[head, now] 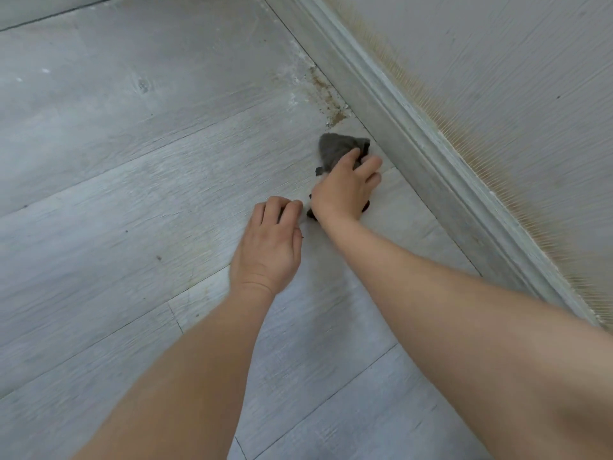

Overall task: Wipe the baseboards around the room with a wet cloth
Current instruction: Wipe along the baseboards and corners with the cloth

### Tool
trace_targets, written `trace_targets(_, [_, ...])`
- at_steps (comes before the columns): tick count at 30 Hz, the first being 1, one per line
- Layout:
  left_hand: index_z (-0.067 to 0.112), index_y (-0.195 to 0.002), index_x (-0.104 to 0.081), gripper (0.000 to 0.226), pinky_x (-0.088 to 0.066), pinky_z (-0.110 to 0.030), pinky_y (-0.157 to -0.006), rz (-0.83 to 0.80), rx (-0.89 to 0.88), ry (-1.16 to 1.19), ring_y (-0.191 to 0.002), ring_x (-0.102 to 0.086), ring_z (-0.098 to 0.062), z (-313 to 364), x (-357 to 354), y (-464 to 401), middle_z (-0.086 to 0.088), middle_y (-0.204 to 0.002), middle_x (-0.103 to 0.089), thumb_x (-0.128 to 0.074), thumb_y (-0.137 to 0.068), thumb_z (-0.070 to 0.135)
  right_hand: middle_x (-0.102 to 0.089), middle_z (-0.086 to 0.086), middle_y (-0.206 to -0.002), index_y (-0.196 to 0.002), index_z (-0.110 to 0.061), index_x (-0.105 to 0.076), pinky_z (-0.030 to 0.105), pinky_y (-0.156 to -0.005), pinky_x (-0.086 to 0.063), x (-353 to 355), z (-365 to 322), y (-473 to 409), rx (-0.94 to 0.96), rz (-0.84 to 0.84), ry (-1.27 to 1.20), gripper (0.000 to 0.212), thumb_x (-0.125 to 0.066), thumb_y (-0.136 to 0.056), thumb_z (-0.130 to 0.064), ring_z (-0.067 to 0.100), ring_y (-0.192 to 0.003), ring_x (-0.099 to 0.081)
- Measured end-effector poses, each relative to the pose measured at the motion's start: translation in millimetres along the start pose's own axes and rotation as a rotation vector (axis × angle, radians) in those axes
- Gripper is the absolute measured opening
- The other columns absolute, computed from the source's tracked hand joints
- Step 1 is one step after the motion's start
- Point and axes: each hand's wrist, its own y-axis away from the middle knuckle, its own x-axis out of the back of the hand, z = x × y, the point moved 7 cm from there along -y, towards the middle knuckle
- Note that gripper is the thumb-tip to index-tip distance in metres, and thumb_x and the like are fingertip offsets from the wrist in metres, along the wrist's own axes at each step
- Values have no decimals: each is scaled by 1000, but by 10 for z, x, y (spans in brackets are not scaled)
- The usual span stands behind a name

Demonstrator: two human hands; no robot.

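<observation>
two hands in view, one cloth, one run of baseboard.

item: right hand [345, 190], reaching forward over the floor [132, 161]. fingers [373, 162] curled into the grey cloth [338, 149], gripping it; the cloth bunches out past the fingertips toward 12 o'clock, with a darker scrap showing under the palm at 6 o'clock.

item: left hand [270, 242], just beside the right wrist at its 8 o'clock. fingers bent under at the knuckles, tips down on the floor; it appears to hold nothing, though what lies beneath the fingers is hidden.

item: baseboard [414, 137], long axis running diagonally from about 11 o'clock to 5 o'clock along the foot of the wall [514, 78]. it lies at 2 o'clock from the cloth, very near; the cloth's far corner reaches close to the joint of floor and board, but contact cannot be confirmed.

item: brown crumbs and pale debris [326, 97] on the floor against the board, at 12 o'clock from the cloth, near.

judgement: the right hand is the nearer to the board and carries the cloth, so the wipe probably falls to it. the move likely needs the cloth lifted off the floor, pushed toward 2 o'clock onto the board face, then drawn along the diagonal axis.
</observation>
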Motion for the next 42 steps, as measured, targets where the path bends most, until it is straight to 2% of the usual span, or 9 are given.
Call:
trace_targets(3, [8,-113,-55,40,-46,-35,-77,-4,8,31,-92,-44,-20,-10,-8,10,-5,-105,-49,-27,-88,21,-21,11,-137,-120,-5,-43,22,-87,-32,67,-214,-278,21,-40,-196,28,-44,-92,-2,24,-110,-33])
trace_targets(5, [8,-114,-55,40,-45,-33,-77,7,1,52,-93,-43,-20,-13,5,19,-5,-106,-49,-27,-89,21,-26,5,-120,-93,-10,-41,11,-83,-27,209,-153,-333,59,8,-360,15,-39,-91,4,20,-103,-35])
trace_targets(9, [8,-116,-55,29,-42,-30,-82,22,44,136,-99,-42,-18,-59,71,17,-4,-111,-48,-37,-94,8,-24,1,-112,-125,-3,-44,-2,-74,-28,372,172,-57,143,-8,-358,32,-38,-94,3,9,-90,-37])
trace_targets(16, [5,-112,-58,26,-31,-16,-90,193,262,336,-106,-46,-22,-269,325,113,-1,-109,-39,-39,-95,5,-27,3,-139,-141,-21,-41,28,-97,-34,9,181,648,469,-73,10,63,-46,-85,6,25,-117,-31])
trace_targets(20, [6,-110,-59,25,-31,-17,-88,226,280,296,-105,-46,-21,-432,451,269,3,-108,-36,-39,-96,5,-24,0,-142,-140,-27,-41,26,-93,-26,-67,29,492,470,-28,127,71,-47,-79,9,25,-119,-28])
trace_targets(26, [8,-115,-56,24,-35,-19,-83,120,345,262,-103,-48,-19,-504,597,271,-4,-119,-41,-40,-97,12,-32,0,-132,-132,-28,-46,28,-92,-34,-52,-174,-60,353,-100,57,50,-44,-89,-1,21,-103,-32])
trace_targets(34, [13,-121,-48,26,-50,-39,-80,-153,591,190,-88,-59,-22,-372,1506,673,1,-126,-37,-41,-97,19,-43,3,-122,-124,-11,-54,32,-77,-45,646,-509,480,347,-176,-44,43,-43,-88,9,29,-104,-45])
trace_targets(40, [17,-124,-45,28,-50,-39,-79,-246,696,149,-87,-59,-24,161,2450,852,3,-125,-36,-39,-98,24,-47,8,-122,-123,-7,-57,5,-51,-32,1577,-829,1096,241,-229,-142,39,-38,-92,5,22,-90,-49])
trace_targets(42, [18,-126,-43,30,-49,-38,-79,-281,702,162,-87,-59,-25,376,2723,846,3,-126,-35,-39,-98,27,-46,11,-121,-120,-5,-59,6,-48,-32,1876,-967,1239,203,-240,-161,37,-38,-91,6,21,-88,-45])
